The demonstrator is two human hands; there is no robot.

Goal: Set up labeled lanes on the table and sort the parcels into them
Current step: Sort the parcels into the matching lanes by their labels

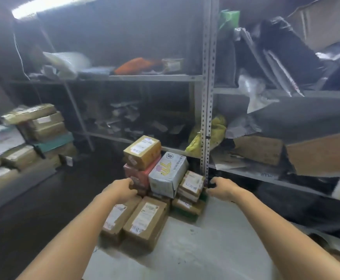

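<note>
Step in hand, as I judge it: fetching from the parcel pile (145, 219), mid-scene on a pale surface (205, 239) by the steel shelf post (206, 138); no lanes or labels in view. Left hand (122, 188) is at the near-left edge of the pink box (137, 174); blurred, so I cannot tell the grip. Right hand (220, 188) is right of the pile, fingers curved apart, holding nothing. Tan carton (142, 151) sits on the pink box; grey-white parcel (168, 175) is soft-wrapped and creased; the others are taped, square-edged cardboard with paper labels. Next move likely calls for bracing opposite sides and a level lift, lest the top carton slide.
</note>
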